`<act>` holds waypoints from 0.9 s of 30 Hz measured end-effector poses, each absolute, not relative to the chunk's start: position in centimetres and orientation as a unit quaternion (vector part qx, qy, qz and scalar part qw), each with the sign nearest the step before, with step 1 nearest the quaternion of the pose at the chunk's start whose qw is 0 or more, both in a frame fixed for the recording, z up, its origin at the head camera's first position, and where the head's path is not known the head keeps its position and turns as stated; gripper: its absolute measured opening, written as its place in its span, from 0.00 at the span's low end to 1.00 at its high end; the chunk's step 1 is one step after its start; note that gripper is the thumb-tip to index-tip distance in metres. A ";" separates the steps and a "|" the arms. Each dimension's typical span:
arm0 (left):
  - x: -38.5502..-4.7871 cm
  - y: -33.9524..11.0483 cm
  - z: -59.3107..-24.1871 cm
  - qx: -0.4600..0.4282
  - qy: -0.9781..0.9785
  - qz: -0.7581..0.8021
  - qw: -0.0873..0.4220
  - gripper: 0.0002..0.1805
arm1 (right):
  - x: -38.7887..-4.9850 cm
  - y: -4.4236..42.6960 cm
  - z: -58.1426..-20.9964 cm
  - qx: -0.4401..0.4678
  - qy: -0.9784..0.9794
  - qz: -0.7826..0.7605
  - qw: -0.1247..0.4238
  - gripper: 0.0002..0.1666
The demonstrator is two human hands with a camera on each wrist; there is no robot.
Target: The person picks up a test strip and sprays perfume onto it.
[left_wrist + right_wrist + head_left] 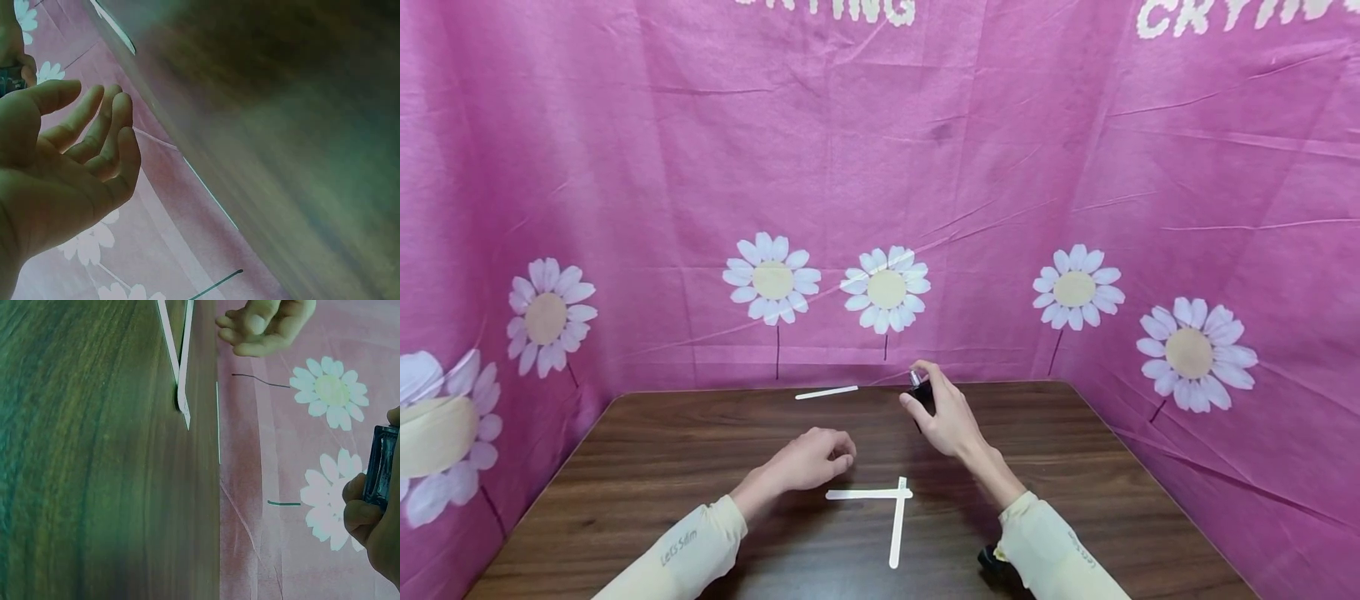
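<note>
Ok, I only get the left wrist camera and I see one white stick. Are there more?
Observer: Yes, the head view shows three white sticks in all.
Operator: I can see just a bit of the dark thing that the right hand holds. Is any of it shiny?
Observer: Yes, the head view shows a shiny silvery part at its top.
Operator: Is anything else black on the table?
Observer: Yes, a black object by the right sleeve; I can't tell what it is.
</note>
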State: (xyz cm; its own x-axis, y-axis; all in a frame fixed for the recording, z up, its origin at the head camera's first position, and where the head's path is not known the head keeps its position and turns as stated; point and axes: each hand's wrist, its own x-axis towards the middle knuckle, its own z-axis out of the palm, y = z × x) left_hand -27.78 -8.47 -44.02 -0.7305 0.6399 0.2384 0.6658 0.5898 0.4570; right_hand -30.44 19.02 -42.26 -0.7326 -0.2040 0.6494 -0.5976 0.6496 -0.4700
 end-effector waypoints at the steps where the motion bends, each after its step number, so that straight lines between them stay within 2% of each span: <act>1: -27.7 -8.4 -44.0 -0.368 -0.892 -0.262 0.021 0.03 | -30.4 19.0 -42.2 0.232 -0.863 0.349 0.282 0.30; 6: -26.8 -8.3 -43.9 -0.391 -0.894 -0.220 -0.002 0.04 | -30.3 19.0 -42.0 0.230 -0.859 0.357 0.285 0.30; 16: -25.6 -8.2 -44.0 -0.407 -0.902 -0.147 -0.008 0.13 | -29.9 18.8 -42.3 0.230 -0.859 0.356 0.286 0.29; 27: -25.0 -7.7 -43.8 -0.402 -0.907 -0.123 0.006 0.11 | -29.8 18.9 -41.9 0.232 -0.861 0.353 0.283 0.31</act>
State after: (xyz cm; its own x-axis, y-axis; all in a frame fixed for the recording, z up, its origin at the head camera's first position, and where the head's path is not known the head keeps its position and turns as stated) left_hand -24.98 -7.73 -43.83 -0.6768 0.7280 0.1094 0.7309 0.6468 0.2178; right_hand -29.79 18.88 -41.94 -0.7319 -0.1998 0.6515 -0.5995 0.6432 -0.4762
